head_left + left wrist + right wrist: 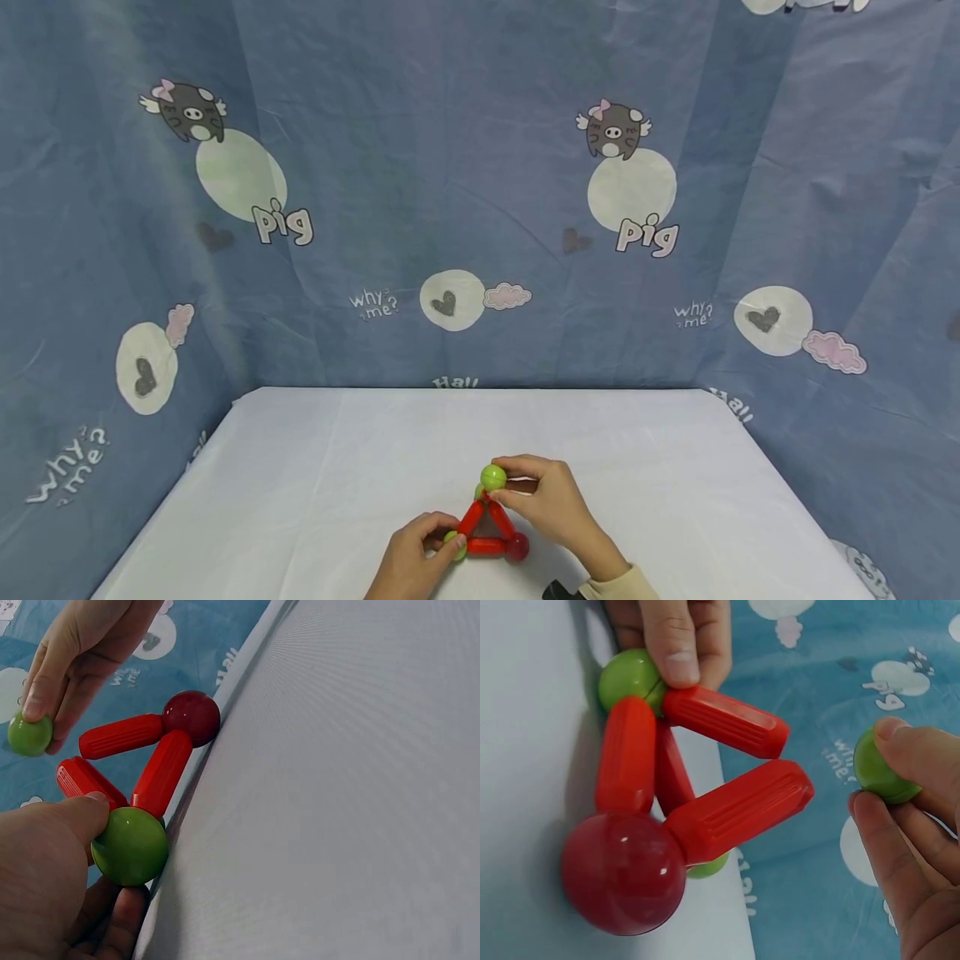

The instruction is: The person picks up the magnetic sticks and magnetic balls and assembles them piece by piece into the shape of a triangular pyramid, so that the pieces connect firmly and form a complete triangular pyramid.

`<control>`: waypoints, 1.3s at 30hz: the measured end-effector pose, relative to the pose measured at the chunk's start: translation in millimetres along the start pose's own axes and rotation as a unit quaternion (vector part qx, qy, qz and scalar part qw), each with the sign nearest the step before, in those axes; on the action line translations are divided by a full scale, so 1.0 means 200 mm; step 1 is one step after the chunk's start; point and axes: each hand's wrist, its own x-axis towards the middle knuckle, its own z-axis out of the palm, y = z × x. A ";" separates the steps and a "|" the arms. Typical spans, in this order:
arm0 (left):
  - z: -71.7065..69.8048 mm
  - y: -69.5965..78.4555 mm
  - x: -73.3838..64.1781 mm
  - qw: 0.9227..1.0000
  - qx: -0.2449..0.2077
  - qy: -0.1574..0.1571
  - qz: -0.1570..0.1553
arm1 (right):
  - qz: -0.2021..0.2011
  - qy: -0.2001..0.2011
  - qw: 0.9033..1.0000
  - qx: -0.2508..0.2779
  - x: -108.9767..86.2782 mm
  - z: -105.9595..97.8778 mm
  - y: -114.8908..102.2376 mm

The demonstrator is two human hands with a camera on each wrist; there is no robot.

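Observation:
On the white table is a figure of red rods and balls. Its front red rod (486,547) joins a green ball (131,847) on the left to a dark red ball (624,874) on the right. My left hand (416,554) holds that green ball, thumb on top near the rod joint. Two more rods (739,810) slant upward, their upper ends bare and close together. Just above these ends, my right hand (551,504) pinches a loose green ball (885,769) between thumb and fingers, apart from the rods. Another green ball (709,866) shows partly behind the figure.
A white cloth covers the table (337,467). Blue printed fabric (480,192) hangs behind and along the sides. A black strap (558,590) shows by the right sleeve (622,585) at the front.

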 end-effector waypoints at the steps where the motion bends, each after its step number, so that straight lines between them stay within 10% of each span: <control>1: 0.00 0.00 0.00 1.000 0.001 0.000 -0.001 | -0.001 -0.003 1.000 -0.001 0.00 0.00 0.00; 39: 0.00 0.00 0.00 1.000 0.006 0.008 0.008 | -0.020 -0.031 0.997 -0.063 -0.01 0.04 0.04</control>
